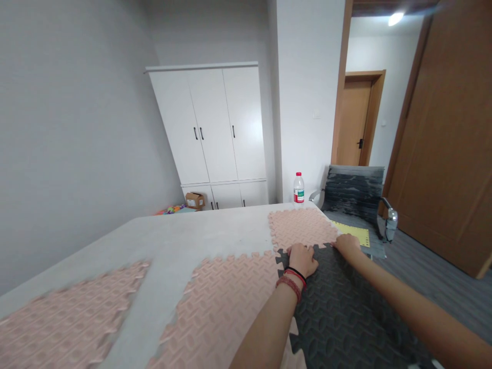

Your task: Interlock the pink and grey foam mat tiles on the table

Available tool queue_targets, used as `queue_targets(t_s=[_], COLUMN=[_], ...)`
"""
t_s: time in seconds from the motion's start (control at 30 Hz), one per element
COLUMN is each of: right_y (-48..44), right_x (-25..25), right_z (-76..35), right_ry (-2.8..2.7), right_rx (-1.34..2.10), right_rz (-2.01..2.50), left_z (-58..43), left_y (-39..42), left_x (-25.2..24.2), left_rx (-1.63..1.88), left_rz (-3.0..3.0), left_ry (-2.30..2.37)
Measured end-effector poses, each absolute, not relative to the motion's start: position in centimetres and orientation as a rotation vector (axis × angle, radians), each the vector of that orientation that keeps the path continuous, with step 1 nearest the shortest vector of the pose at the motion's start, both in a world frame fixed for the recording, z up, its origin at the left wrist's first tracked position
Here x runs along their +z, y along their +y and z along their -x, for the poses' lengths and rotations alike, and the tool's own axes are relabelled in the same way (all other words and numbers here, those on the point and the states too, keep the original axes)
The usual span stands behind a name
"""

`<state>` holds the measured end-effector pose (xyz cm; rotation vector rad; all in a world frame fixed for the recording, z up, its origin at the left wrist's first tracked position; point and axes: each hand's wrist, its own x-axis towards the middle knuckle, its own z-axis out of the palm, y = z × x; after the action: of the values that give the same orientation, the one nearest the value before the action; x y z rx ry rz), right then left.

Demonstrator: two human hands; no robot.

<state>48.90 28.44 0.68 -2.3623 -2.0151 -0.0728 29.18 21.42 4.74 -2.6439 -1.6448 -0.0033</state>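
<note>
A black foam mat tile (338,302) with jagged interlocking edges lies on the table at the right. My left hand (302,259), with bands on its wrist, rests at its far left corner, fingers curled down on the seam with the far pink foam tile (302,225). At the seam's right end, my right hand (348,242) has its fingers closed about the table-edge corner of the black tile; the fingertips are partly hidden. A larger pink foam tile (223,307) lies against the black tile's left side.
Another pink foam tile (73,318) lies apart at the left of the white table (169,241). A red-capped bottle (299,189) stands at the far edge. Beyond the right edge, a chair (353,192) has a yellow foam tile (353,233) on its seat. A white cabinet (215,128) stands behind.
</note>
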Motion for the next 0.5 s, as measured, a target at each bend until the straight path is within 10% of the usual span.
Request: queue_targets(t_s=[0.5], right_y=[28.0], right_x=[-0.5], right_z=[-48.0], right_ry=[-1.836], right_rx=[-0.037], right_rz=[2.455], left_z=[2.2], left_y=[8.2], left_x=[7.9], left_rx=[-0.675], left_rz=[2.181], left_ry=[-2.385])
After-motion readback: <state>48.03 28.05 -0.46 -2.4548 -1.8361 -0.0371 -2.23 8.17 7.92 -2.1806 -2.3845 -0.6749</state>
